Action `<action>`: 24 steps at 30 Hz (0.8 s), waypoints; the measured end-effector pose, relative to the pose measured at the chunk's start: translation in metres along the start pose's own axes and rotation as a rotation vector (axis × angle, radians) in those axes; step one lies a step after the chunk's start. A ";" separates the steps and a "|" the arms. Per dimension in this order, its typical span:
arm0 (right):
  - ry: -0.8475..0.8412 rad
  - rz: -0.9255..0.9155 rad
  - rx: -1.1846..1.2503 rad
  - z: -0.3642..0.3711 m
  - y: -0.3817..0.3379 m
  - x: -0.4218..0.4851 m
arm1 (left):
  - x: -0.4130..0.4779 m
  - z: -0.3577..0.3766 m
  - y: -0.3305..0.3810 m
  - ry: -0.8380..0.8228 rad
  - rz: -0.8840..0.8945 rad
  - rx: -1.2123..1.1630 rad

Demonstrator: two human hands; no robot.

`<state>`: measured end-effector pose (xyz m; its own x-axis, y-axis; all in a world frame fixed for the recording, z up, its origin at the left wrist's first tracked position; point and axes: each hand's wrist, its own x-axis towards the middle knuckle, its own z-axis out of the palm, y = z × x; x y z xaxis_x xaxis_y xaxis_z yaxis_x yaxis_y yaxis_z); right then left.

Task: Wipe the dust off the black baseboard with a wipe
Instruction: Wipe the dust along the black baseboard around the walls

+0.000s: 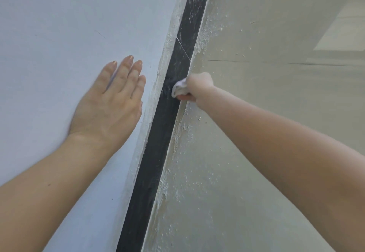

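The baseboard (158,143) runs as a black strip from the bottom edge up to the top of the view, slanting to the right, between the wall (59,24) on its left and the floor (266,34) on its right.

The right grip (199,87) is closed in a fist round the wipe (178,88), a small bunched white wad. The wipe sticks out of the fist on the side facing the wall and is pressed against the baseboard's face, about halfway up the visible strip. One finger (184,98) shows curled beneath the wad; the others are hidden behind the back of the hand. The right forearm reaches in from the lower right, across the floor.

The left grip (110,101) holds nothing. It lies flat on the wall with fingers straight and close together, pointing up the wall, just beside the baseboard's pale upper edge but not touching the black strip. It is level with the wipe, on the other side of the strip.

Above the wipe the baseboard is streaked with white dust (197,5) and a thin pale line crosses it. Below the wipe the strip looks darker and more even. White crumbs and specks lie along both edges of the strip, thickest on the floor side. A thin dark seam (256,61) crosses the floor.
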<state>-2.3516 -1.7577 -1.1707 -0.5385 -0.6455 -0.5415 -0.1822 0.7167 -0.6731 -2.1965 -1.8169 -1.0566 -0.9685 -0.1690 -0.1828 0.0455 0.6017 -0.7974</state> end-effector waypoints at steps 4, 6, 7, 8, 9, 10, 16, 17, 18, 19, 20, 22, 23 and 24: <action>0.133 0.196 0.899 -0.010 0.020 -0.007 | 0.001 0.000 0.000 -0.004 0.010 -0.005; -0.014 0.275 1.053 0.010 0.027 -0.032 | 0.001 0.002 0.001 0.006 0.015 0.017; -0.160 0.295 0.978 0.024 0.028 -0.046 | 0.000 0.002 0.001 0.006 0.013 0.019; -0.318 0.296 0.900 0.037 0.024 -0.061 | 0.001 0.002 0.001 0.007 0.008 0.012; -0.440 0.305 0.865 0.046 0.019 -0.070 | 0.001 0.002 0.002 0.008 0.007 0.007; -0.497 0.316 0.883 0.049 0.012 -0.074 | 0.001 0.003 0.002 0.012 0.006 0.005; -0.253 0.337 1.105 0.018 -0.009 -0.025 | 0.002 0.004 0.002 0.004 0.002 0.000; -0.208 0.325 1.118 0.014 -0.010 -0.017 | 0.002 0.004 0.002 0.005 0.007 0.002; -0.173 0.308 1.118 0.010 -0.009 -0.011 | 0.002 0.004 0.003 0.009 0.015 0.006; -0.145 0.294 1.124 0.005 -0.007 -0.007 | 0.002 0.004 0.003 0.012 0.021 0.015; -0.110 0.287 1.143 -0.002 -0.004 -0.006 | 0.001 0.005 0.002 0.013 0.021 0.022; -0.011 0.258 1.154 -0.010 0.006 -0.002 | 0.001 0.004 0.002 0.012 0.010 0.021; 0.051 0.239 1.109 -0.011 0.013 -0.001 | 0.001 0.004 0.003 0.012 0.009 0.022; 0.114 0.232 1.043 -0.011 0.021 0.002 | 0.001 0.005 0.003 0.010 0.005 0.020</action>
<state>-2.3653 -1.7413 -1.1802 -0.5532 -0.4557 -0.6973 0.6974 0.2044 -0.6869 -2.1960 -1.8190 -1.0615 -0.9706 -0.1584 -0.1815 0.0553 0.5869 -0.8078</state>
